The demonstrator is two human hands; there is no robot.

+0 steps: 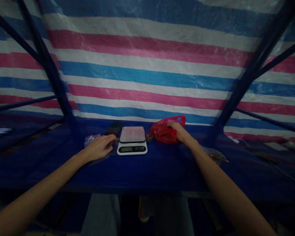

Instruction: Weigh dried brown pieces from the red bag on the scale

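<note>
Head view: dark blue counter (162, 167) reaching from the near edge at the bottom up to a striped tarp wall (147, 65) of blue, white and pink. Dark frame bars (51, 75) slanting down to the counter at both sides, closing the work area left and right. Wide bare stretch of counter between the two forearms and in front of the scale, free for moving.

White kitchen scale (132, 140) standing in the middle at the back, display facing the near edge. Dark flat phone (113, 128) lying just left of the scale, behind the left hand.

Left hand (99, 147) resting palm down just beside the scale's left edge, fingers (110, 140) loosely curled on a clear plastic bag (90, 141) that lies flat on the counter; pinched or only touched, cannot tell, the light is poor.

Right hand (178, 131) to the right of the scale, fingers closed on the top of a red plastic bag (165, 131), which sits crumpled on the counter near the tarp.
</note>
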